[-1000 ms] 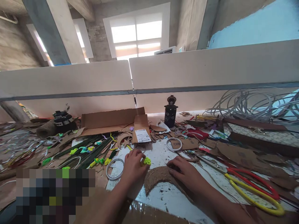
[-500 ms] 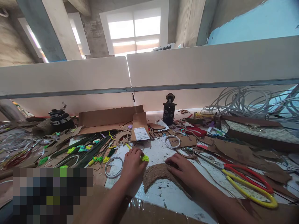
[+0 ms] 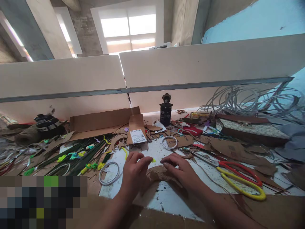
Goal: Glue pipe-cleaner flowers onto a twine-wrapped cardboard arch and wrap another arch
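A brown, twine-wrapped crescent (image 3: 158,172) lies curved between my hands above the white tabletop. My left hand (image 3: 133,170) is beside its left part, fingers bent and closed at a bright yellow fuzzy piece (image 3: 153,160); only a small bit of that piece shows beyond the fingertips. Over the crescent's right arm is my right hand (image 3: 182,170), its thumb along the crescent and its fingers curled. That hand covers the crescent's right end. A white ring (image 3: 109,173) lies left of my left hand.
Scissors (image 3: 238,178) with red and yellow handles lie at the right among cardboard scraps (image 3: 234,151). Behind my hands are another white ring (image 3: 169,142), an open cardboard box (image 3: 105,122) and a black bottle (image 3: 166,113). Fuzzy coloured pieces (image 3: 89,167) lie left.
My right hand's fingertips have come up and nearer to my left hand. The yellow piece is now mostly hidden by my left fingers. The view has shifted slightly right.
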Demonstrator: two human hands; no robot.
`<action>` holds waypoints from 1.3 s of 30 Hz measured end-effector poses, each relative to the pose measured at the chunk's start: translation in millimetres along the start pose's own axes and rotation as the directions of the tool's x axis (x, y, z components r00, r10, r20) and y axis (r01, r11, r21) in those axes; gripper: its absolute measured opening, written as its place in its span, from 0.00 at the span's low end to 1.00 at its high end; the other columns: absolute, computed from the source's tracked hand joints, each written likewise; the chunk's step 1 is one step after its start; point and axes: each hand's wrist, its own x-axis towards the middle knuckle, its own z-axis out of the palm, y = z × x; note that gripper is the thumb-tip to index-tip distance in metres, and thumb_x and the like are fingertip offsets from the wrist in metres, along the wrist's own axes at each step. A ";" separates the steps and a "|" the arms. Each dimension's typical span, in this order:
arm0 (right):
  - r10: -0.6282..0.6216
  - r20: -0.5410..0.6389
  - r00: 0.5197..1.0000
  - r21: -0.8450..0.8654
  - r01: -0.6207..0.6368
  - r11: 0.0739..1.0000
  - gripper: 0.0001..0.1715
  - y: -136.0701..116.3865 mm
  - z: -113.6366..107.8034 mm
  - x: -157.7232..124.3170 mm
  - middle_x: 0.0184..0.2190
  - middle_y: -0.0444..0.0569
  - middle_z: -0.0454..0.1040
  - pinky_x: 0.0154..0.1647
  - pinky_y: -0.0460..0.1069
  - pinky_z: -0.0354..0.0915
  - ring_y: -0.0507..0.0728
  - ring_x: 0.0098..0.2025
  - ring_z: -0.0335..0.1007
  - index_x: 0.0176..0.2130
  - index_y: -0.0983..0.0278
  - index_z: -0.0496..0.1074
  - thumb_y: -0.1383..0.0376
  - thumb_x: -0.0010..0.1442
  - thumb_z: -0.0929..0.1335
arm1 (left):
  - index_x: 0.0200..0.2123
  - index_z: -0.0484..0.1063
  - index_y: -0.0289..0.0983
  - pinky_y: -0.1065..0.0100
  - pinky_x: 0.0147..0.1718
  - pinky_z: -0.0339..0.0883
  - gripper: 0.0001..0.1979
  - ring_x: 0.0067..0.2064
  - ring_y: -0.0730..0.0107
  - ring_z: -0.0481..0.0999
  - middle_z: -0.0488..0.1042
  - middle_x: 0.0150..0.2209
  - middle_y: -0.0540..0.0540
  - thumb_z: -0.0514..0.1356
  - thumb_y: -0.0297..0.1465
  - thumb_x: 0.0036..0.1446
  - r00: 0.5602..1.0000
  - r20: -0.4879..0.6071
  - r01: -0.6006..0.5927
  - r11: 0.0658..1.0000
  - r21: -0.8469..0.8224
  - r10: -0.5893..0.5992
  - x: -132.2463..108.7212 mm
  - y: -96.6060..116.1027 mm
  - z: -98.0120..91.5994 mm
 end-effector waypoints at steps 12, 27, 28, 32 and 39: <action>0.270 0.130 0.954 0.562 -0.296 0.772 0.20 -8.2 10.7 -3.6 0.26 0.42 0.67 0.30 0.47 0.55 0.52 0.28 0.60 0.30 0.63 0.70 0.50 0.52 0.74 | 0.54 0.71 0.44 0.64 0.46 0.68 0.21 0.45 0.64 0.75 0.78 0.43 0.47 0.57 0.22 0.60 0.962 0.227 0.214 0.933 -0.290 -0.150 -5.9 23.0 1.9; -0.045 -0.083 0.996 -0.038 0.042 0.998 0.05 -20.9 5.2 -11.9 0.36 0.46 0.75 0.37 0.48 0.63 0.56 0.35 0.68 0.38 0.60 0.75 0.65 0.62 0.68 | 0.31 0.73 0.37 0.69 0.29 0.63 0.18 0.29 0.68 0.70 0.73 0.28 0.49 0.64 0.47 0.50 0.533 0.588 0.839 0.292 -0.458 -0.609 -10.6 19.0 13.0; -0.089 -0.101 0.991 -0.086 0.080 0.993 0.05 -22.6 4.6 -12.8 0.36 0.47 0.75 0.38 0.49 0.63 0.56 0.36 0.69 0.38 0.60 0.74 0.65 0.63 0.67 | 0.30 0.72 0.37 0.69 0.29 0.63 0.18 0.28 0.68 0.70 0.72 0.27 0.50 0.65 0.47 0.49 0.527 0.586 0.840 0.270 -0.471 -0.616 -11.2 19.5 14.1; -0.211 -0.093 0.973 -0.248 0.183 0.952 0.06 -27.6 6.4 -17.5 0.35 0.48 0.75 0.41 0.51 0.62 0.58 0.40 0.70 0.36 0.60 0.73 0.67 0.65 0.66 | 0.27 0.70 0.38 0.71 0.26 0.59 0.18 0.25 0.73 0.64 0.67 0.23 0.53 0.66 0.47 0.48 0.515 0.565 0.841 0.255 -0.476 -0.644 -10.5 23.5 14.8; -0.157 -0.101 0.982 -0.266 0.125 0.956 0.02 -23.1 12.7 -19.4 0.36 0.48 0.74 0.38 0.50 0.60 0.58 0.37 0.68 0.38 0.60 0.71 0.64 0.64 0.68 | 0.25 0.68 0.38 0.71 0.25 0.58 0.15 0.25 0.72 0.63 0.66 0.23 0.53 0.64 0.44 0.49 0.544 0.542 0.836 0.363 -0.411 -0.640 -5.7 31.5 11.6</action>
